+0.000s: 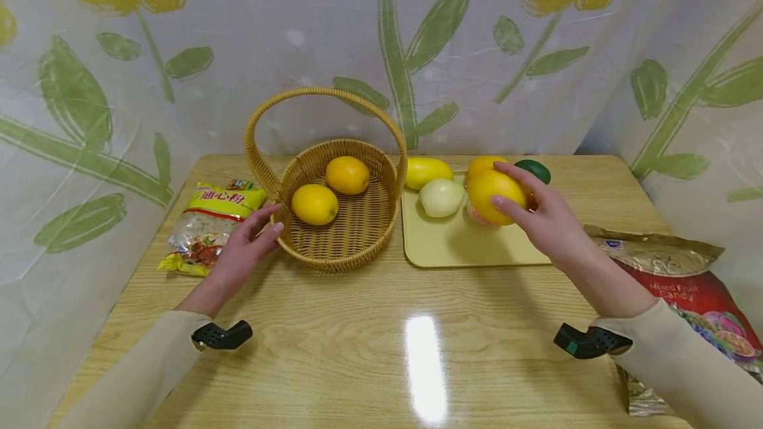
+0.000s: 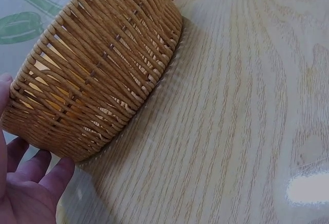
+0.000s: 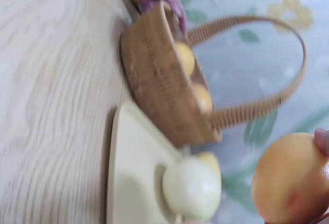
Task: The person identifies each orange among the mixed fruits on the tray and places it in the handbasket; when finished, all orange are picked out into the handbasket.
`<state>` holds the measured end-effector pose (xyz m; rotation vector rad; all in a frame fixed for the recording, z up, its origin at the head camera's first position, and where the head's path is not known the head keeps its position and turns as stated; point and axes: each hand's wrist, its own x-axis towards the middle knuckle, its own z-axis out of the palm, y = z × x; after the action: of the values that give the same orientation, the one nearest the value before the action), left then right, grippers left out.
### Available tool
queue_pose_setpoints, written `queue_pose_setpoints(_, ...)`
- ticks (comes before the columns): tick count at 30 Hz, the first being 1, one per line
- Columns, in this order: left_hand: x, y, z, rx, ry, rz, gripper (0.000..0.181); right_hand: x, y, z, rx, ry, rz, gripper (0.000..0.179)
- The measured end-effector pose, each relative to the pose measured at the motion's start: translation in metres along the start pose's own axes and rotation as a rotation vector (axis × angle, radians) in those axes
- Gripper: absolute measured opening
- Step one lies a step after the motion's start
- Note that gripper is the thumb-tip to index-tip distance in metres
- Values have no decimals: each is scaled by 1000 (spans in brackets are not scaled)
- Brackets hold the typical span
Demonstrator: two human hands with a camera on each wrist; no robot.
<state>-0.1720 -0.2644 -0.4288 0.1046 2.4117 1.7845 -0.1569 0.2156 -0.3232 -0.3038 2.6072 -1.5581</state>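
- Nearest my head camera, pale sleeves (image 1: 697, 349) cross the wooden surface (image 1: 322, 363).
- My right hand (image 1: 548, 217) pinches an orange fruit (image 1: 496, 197) above the yellow tray (image 1: 444, 253).
- My left hand (image 1: 247, 240) grips the left rim of the basket (image 1: 369, 258), where two more fruits (image 1: 348, 175) lie.
- Candy bag (image 1: 685, 290) sits right, pasta bag (image 1: 214, 220) left.

A plump, smooth yellow-orange fruit (image 1: 501, 194), gripped in the right hand (image 1: 551, 217), is held above a pale yellow tray (image 1: 441, 253). At left, a round, tan woven basket (image 1: 336, 263) stands upright on the wood-grain worktop (image 1: 334, 349), its tall handle arching overhead, the left hand (image 1: 250, 240) at its rim, two yellow-orange fruits (image 1: 314, 204) lying close together inside.
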Motion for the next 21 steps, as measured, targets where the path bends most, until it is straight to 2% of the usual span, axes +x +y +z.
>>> queue_pose_setpoints(3, 0, 0, 0, -6, 1, 12, 63, 0, -13, 9, 0, -40, -27, 55)
queue_pose_setpoints(10, 1, -3, -1, -12, 5, 19, 63, 6, -36, 33, 85, -178, -99, 52)
queue_pose_setpoints(15, 1, -4, -1, -21, 2, 8, 64, 11, -48, 51, 73, -250, -135, 52)
queue_pose_setpoints(21, 0, -1, -1, -20, -6, 12, 64, 24, -62, 71, 2, -295, -176, 50)
